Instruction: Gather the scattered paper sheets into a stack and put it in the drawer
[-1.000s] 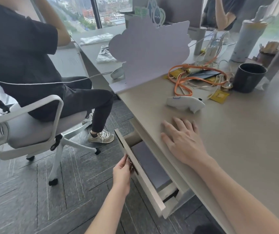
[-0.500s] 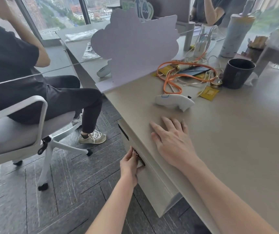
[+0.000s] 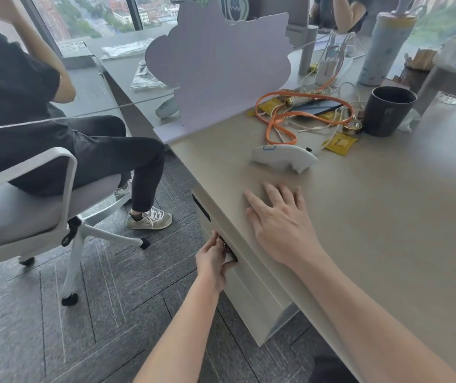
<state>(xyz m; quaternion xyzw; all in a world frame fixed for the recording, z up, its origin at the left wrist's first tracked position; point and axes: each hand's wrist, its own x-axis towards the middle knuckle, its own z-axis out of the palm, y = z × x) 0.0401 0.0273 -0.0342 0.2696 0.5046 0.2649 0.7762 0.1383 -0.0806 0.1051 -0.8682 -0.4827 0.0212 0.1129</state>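
The drawer (image 3: 251, 294) under the beige desk (image 3: 387, 217) is closed flush with the desk's side. My left hand (image 3: 214, 262) holds its dark recessed handle (image 3: 228, 248), with the fingers hooked into the slot. Flat on the desk top near the edge, just above the drawer, rests my right hand (image 3: 282, 225) with straight fingers. No paper sheets are visible; whatever lies in the drawer is hidden.
A person sits on a white office chair (image 3: 42, 208) left of the desk, a shoe (image 3: 149, 217) near the drawer. On the desk lie a white controller (image 3: 285, 158), an orange lanyard (image 3: 279, 117) with cables, a dark mug (image 3: 387, 110) and a cloud-shaped divider (image 3: 221, 67).
The drawer stood open a second ago with a grey stack inside; my left hand has pushed it closed. My right hand stayed flat on the desk.
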